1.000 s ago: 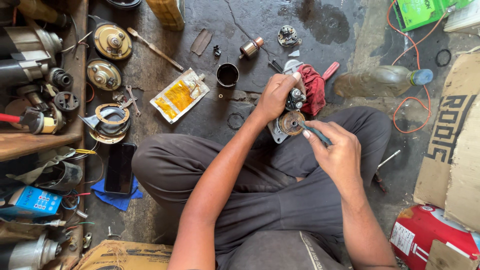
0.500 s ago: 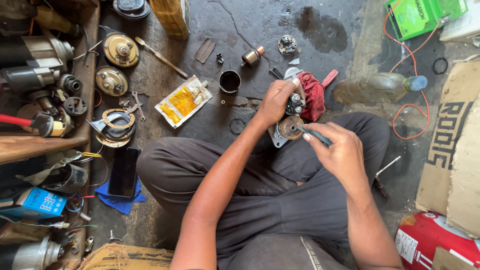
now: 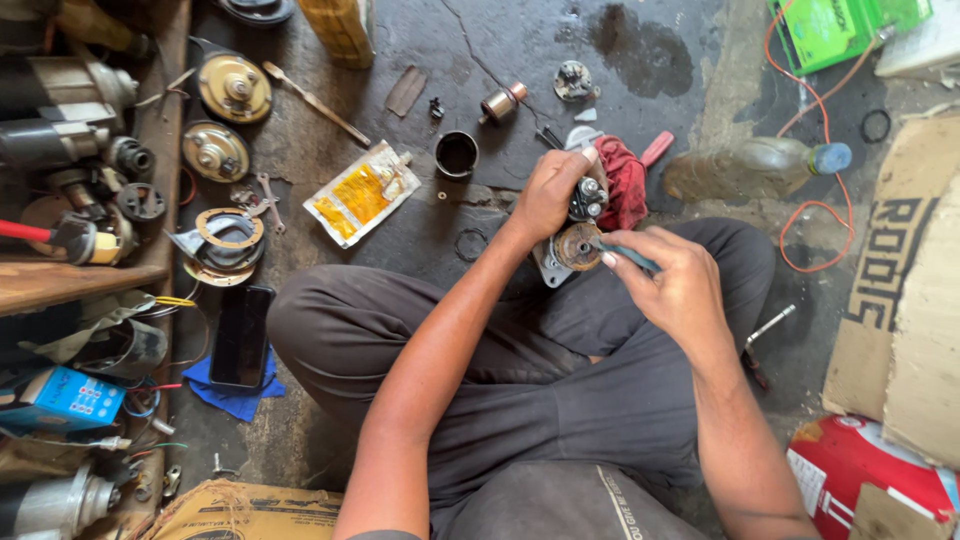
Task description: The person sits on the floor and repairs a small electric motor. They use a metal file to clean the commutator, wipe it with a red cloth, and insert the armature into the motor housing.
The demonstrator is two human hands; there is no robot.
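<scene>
I sit cross-legged on a stained concrete floor. My left hand (image 3: 552, 190) grips a small metal motor part (image 3: 575, 240) with a round coppery face, held above my knee. My right hand (image 3: 675, 285) pinches a thin teal-handled tool (image 3: 628, 255) whose tip touches that round face. A red rag (image 3: 625, 180) lies just behind the part.
Loose parts lie on the floor: a black cup (image 3: 456, 154), a brass cylinder (image 3: 500, 103), a yellow sachet (image 3: 358, 193), round housings (image 3: 232, 88), a phone on blue cloth (image 3: 240, 335). A plastic bottle (image 3: 755, 168), orange wire, cardboard (image 3: 905, 290) and a green box (image 3: 835, 28) are to the right.
Both hands stay on the motor part with only slight shifts; the head camera has moved a little, so the floor items sit slightly differently in view.
</scene>
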